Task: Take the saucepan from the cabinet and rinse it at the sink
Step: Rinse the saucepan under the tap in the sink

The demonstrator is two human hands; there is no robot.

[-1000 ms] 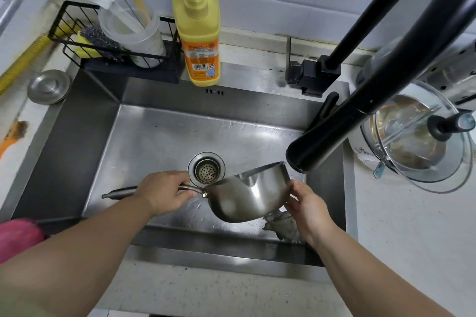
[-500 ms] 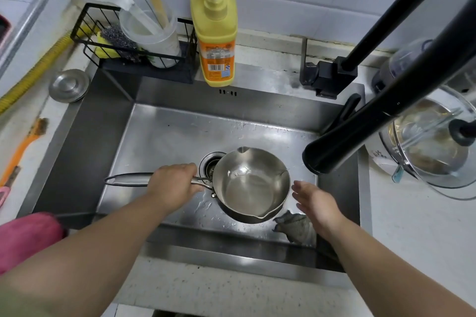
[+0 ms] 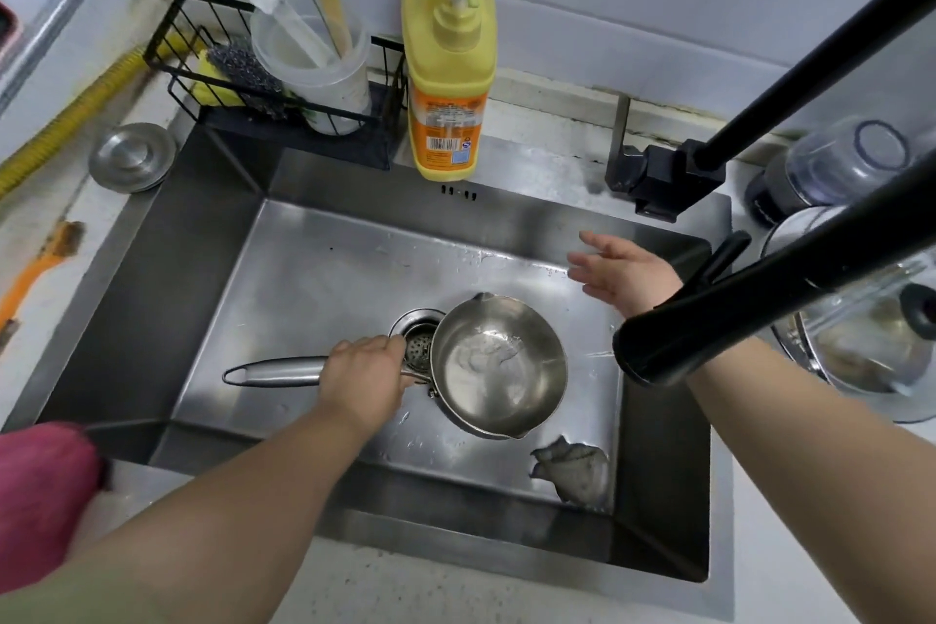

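Observation:
A small steel saucepan (image 3: 499,365) is held upright over the steel sink (image 3: 314,269), just right of the drain (image 3: 418,345). My left hand (image 3: 367,378) grips its long handle near the bowl. A little water glistens inside the pan. My right hand (image 3: 620,274) hovers open above the sink's back right, fingers spread, close to the black faucet lever (image 3: 722,258). The black faucet spout (image 3: 673,345) hangs right of the pan, partly hiding my right wrist.
A grey rag (image 3: 572,469) lies in the sink's front right corner. Yellow dish soap bottle (image 3: 448,51) and a black wire caddy (image 3: 273,81) stand behind the sink. A glass-lidded pot (image 3: 871,334) sits on the right counter, a steel drain cover (image 3: 132,157) on the left.
The saucepan went from tilted on its side to upright. My right hand let go of its rim and moved up and back toward the faucet lever.

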